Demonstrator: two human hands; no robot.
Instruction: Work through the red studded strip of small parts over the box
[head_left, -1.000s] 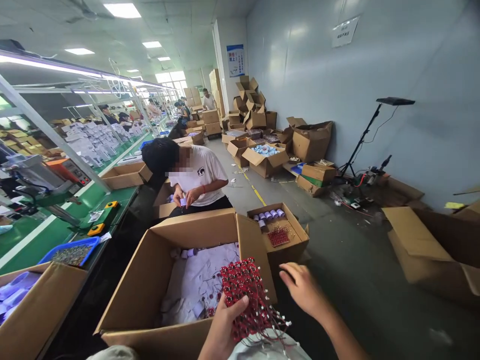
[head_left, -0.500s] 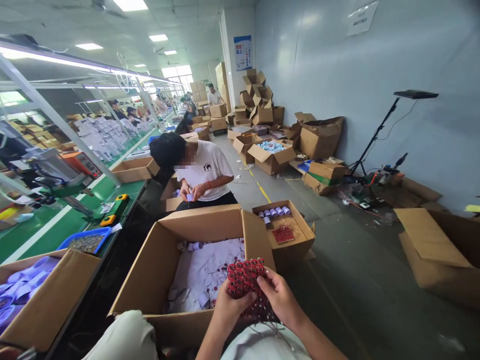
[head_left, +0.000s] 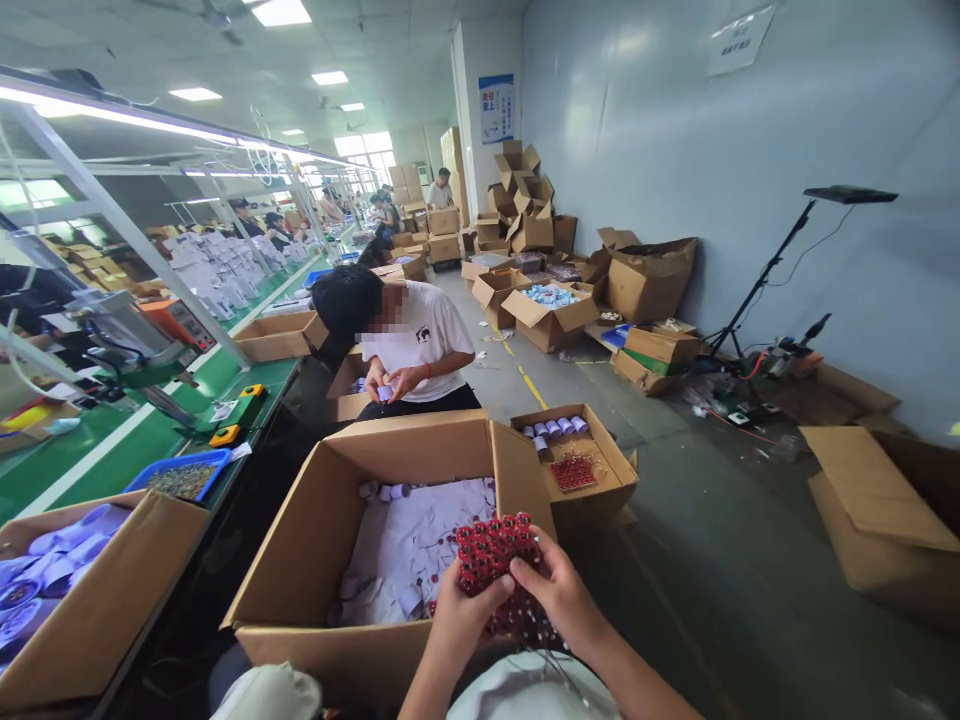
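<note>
Both of my hands grip a bundle of small red parts with thin wire leads hanging below it. My left hand closes on the bundle's left side, thumb up against it. On the right side, my right hand has its fingers curled over the red heads. The bundle sits just above the near right corner of a big open cardboard box that holds white paper and loose small parts.
A seated person in a white T-shirt works facing me behind the box. A smaller open box with purple rolls and red parts stands to the right. A green conveyor bench runs along the left; more cartons lie on the floor at right.
My right hand came in from the right and closed on the red bundle, which my left hand held alone before. The view shifted slightly left and down.
</note>
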